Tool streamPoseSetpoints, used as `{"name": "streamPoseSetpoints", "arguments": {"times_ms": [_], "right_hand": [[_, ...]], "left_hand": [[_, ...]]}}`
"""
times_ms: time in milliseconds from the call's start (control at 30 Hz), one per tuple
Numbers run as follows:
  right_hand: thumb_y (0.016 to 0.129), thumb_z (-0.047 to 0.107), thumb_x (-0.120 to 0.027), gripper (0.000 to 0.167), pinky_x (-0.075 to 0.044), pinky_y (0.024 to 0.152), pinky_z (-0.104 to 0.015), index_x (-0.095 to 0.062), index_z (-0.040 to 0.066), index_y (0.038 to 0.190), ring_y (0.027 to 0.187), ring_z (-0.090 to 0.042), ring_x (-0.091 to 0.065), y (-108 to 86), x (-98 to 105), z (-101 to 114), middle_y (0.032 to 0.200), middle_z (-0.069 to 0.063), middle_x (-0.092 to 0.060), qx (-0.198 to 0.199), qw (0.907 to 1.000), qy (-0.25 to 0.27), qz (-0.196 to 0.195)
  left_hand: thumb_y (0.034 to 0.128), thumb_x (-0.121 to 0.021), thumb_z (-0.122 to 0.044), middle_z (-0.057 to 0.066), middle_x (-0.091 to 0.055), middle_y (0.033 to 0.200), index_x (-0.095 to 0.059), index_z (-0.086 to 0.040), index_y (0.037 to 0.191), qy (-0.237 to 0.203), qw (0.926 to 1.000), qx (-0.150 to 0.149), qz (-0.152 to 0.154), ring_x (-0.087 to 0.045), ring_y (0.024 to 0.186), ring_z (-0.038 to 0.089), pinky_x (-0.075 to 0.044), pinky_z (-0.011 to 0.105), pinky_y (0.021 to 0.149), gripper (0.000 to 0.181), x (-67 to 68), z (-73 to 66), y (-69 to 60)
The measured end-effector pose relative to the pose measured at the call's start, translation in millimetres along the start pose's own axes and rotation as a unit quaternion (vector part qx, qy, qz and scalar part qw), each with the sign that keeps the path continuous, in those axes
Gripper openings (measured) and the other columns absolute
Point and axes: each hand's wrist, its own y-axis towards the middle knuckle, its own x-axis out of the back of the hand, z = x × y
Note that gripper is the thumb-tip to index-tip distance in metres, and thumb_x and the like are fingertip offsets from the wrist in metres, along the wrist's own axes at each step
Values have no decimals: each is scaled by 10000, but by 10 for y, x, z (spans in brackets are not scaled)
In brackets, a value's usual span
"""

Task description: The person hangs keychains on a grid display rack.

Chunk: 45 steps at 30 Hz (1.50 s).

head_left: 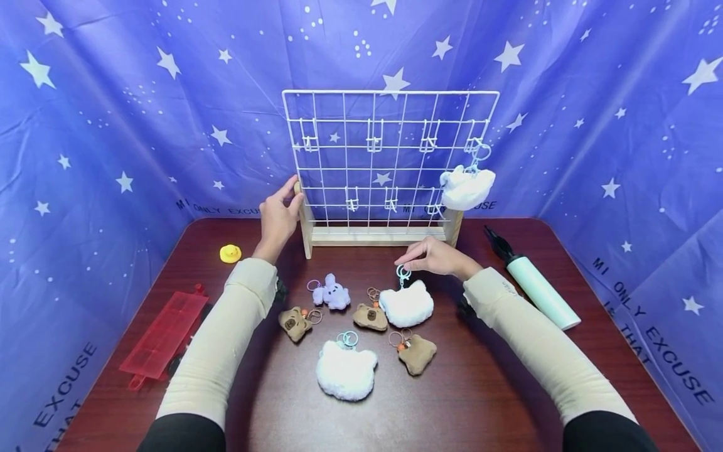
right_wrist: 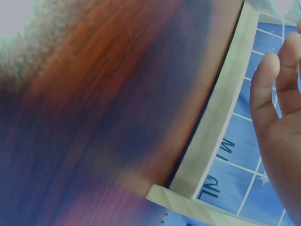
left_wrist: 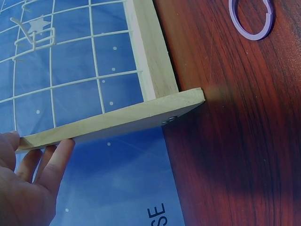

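Observation:
My left hand (head_left: 278,216) grips the left wooden upright (left_wrist: 113,110) of a white wire-grid display rack (head_left: 369,236), thumb on one side and fingers on the other. With its fingertips, my right hand (head_left: 437,256) pinches the light-blue ring of a white plush keychain (head_left: 408,307) in front of the rack. Whether that plush touches the table cannot be told. Another white plush keychain (head_left: 467,189) hangs from the rack's upper right hook. A third white plush keychain (head_left: 346,371) lies nearest me. Around them lie brown plush keychains (head_left: 417,355) and a purple plush keychain (head_left: 332,294).
Several white hooks (head_left: 374,144) sit on the grid. At the left are a yellow rubber duck (head_left: 230,253) and a red translucent wheeled toy (head_left: 164,339). A pale-green cylinder with a black nozzle (head_left: 542,292) lies at the right. Blue starry cloth (head_left: 361,56) surrounds the table.

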Motion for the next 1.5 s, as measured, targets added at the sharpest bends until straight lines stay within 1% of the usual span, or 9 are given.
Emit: {"name": "streamPoseSetpoints", "arguments": {"times_ms": [167,300,467,533,700,800,1100,1367,1500], "right_hand": [[947,139,-718,224,-535,916,-240,-781,47,1142,1047,-135,-677,-17,66,32,1121,-75,-779,-173,9998,-101,17],[961,128,-698,225,-552,918,-276,-772,19,1143,1066,-196,-694,-20,102,73,1121,-90,-781,-81,9998,-180,79],[977,134,-681,272,-551,840,-238,-736,-9,1202,1037,-167,-694,-22,125,133,1151,-132,-768,-68,9993,-342,120],[978,131,-678,277,-542,784,-228,-731,-12,1210,957,-141,-685,-22,130,152,1112,-142,-775,-29,9991,-424,76],[960,90,-688,221,-524,727,-245,-765,10,1151,813,-80,-618,-19,149,177,984,-104,-760,392,9962,-751,-204],[949,80,-700,203,-526,743,-246,-785,53,1131,813,-50,-618,-22,178,196,968,-57,-754,549,9936,-908,-390],[945,55,-701,203,-570,718,-235,-779,26,1130,793,-177,-712,-51,300,297,965,-149,-757,533,9941,-777,-537],[916,46,-735,187,-514,665,-239,-805,68,1087,817,-45,-629,-70,376,348,1007,-88,-786,803,9882,-812,-1020],[914,14,-725,201,-457,627,-209,-796,42,1099,783,-38,-561,-85,393,415,1006,-127,-777,655,9853,-737,-1398]], "left_hand": [[979,-699,-255,64,-771,1164,-622,-327,1408,11,10000,-5,3,-766,771,279,-593,223,576,442,2,1,-1],[979,-698,-255,63,-771,1163,-622,-326,1408,-14,10000,3,5,-766,782,268,-588,213,567,442,-1,11,4],[983,-692,-247,78,-767,1171,-617,-321,1414,-32,10000,-16,33,-768,790,277,-592,222,570,444,-5,18,8],[985,-689,-245,81,-765,1176,-614,-319,1417,-33,10000,-14,51,-769,800,280,-597,230,578,445,-6,18,8],[983,-692,-253,87,-768,1164,-622,-311,1412,25,10000,-36,37,-767,778,273,-605,256,588,439,1,13,3],[981,-696,-259,88,-770,1155,-626,-306,1409,66,10000,-65,12,-763,754,271,-608,270,591,436,4,6,3],[982,-693,-272,77,-766,1174,-617,-319,1415,54,10000,9,29,-763,775,273,-607,267,592,442,11,0,2],[984,-688,-271,68,-754,1211,-608,-330,1420,-28,10000,39,53,-772,833,294,-603,249,586,447,8,4,7],[983,-691,-264,74,-757,1201,-610,-327,1419,24,10000,26,41,-769,799,291,-606,267,582,448,5,8,8]]}}
